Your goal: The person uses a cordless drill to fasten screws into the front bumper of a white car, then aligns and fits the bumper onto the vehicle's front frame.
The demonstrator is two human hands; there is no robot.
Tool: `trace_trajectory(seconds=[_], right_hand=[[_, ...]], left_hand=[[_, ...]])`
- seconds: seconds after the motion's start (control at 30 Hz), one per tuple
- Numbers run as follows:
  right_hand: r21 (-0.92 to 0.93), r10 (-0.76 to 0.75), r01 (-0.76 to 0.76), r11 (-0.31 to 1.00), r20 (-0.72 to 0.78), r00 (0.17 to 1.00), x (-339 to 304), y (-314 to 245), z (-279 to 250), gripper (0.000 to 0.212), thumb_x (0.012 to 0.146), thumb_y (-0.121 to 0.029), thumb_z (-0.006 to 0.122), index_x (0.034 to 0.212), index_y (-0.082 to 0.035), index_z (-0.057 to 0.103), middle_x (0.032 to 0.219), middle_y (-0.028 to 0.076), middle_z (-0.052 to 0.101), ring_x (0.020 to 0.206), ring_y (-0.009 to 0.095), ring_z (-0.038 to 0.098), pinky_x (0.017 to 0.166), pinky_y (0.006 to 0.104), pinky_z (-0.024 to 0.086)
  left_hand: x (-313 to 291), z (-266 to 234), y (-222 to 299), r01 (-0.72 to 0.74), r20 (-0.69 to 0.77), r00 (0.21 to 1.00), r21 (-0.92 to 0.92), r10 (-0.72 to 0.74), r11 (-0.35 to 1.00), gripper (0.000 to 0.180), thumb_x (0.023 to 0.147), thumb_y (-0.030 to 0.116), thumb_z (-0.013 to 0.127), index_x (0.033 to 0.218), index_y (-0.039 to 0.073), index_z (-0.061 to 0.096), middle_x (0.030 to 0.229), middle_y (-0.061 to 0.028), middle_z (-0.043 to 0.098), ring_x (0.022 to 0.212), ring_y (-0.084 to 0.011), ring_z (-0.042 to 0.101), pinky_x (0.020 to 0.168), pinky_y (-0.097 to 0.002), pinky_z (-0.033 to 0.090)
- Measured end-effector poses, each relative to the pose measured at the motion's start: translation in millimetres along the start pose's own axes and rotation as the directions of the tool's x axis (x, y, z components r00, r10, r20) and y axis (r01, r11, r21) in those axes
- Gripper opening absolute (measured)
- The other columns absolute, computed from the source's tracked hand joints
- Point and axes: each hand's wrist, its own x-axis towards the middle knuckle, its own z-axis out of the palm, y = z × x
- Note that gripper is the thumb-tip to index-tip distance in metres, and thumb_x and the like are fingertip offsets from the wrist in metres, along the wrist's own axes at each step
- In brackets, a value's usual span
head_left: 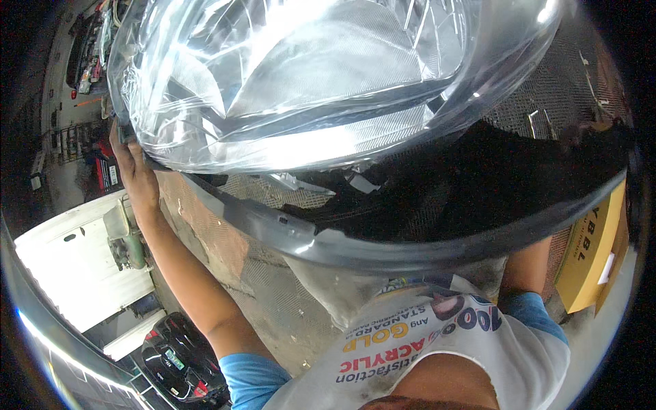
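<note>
A large clear-lensed headlight, with silvery reflectors inside, fills the upper part of the head view, very close. Its lens looks wrapped in or covered by clear, wrinkled film. Below it curves a dark plastic rim, with a black hollow between rim and lens. My left hand grips the headlight's left edge, fingers pointing up along its side. On the right, my right forearm goes up behind the dark rim. That hand is hidden, so what its fingers do does not show.
A yellow cardboard box stands at the right. To the left are a white panel, a greenish container and shelving with assorted items. A black vehicle part with red lights sits lower left. Worn floor shows below.
</note>
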Motion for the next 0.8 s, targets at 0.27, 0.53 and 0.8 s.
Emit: trace_trajectory(seconds=[0.27, 0.53, 0.8], right_hand=[[-0.06, -0.042, 0.042, 0.997, -0.004, 0.999, 5.4, -26.2, -17.3, 0.064, 0.103, -0.05, 0.03, 0.144, -0.001, 0.038, 0.145, 0.013, 0.043, 0.131, 0.027, 0.04, 0.112, 0.0393, 0.029], [-0.1, -0.032, 0.035, 0.994, 0.029, 0.999, 18.2, -28.4, -21.0, 0.061, 0.104, -0.046, 0.031, 0.143, -0.001, 0.038, 0.144, 0.014, 0.044, 0.13, 0.028, 0.041, 0.112, 0.0394, 0.029], [-0.105, -0.054, 0.054, 0.993, 0.001, 0.999, 33.3, -20.4, -17.0, 0.058, 0.105, -0.043, 0.031, 0.143, 0.0, 0.039, 0.143, 0.014, 0.045, 0.129, 0.028, 0.042, 0.111, 0.0396, 0.03]], left_hand=[[-0.1, -8.4, -11.9, 0.071, 0.076, 0.994, 0.069, -0.076, 0.995, 0.052, 0.107, 0.03, 0.033, 0.15, 0.002, 0.027, 0.153, -0.0191, 0.032, 0.14, -0.0287, 0.032, 0.114, -0.0381, 0.024], [-5.9, -28.3, -49.5, 0.04, 0.162, 0.984, 0.166, -0.068, 0.985, 0.054, 0.104, 0.02, 0.038, 0.15, -0.004, 0.024, 0.155, -0.021, 0.027, 0.144, -0.0285, 0.027, 0.117, -0.0361, 0.019], [4.6, -6.5, -6.3, 0.136, 0.133, 0.982, 0.015, -0.137, 0.991, 0.054, 0.104, 0.021, 0.037, 0.152, 0.001, 0.023, 0.154, -0.02, 0.03, 0.141, -0.0291, 0.031, 0.116, -0.0359, 0.021]])
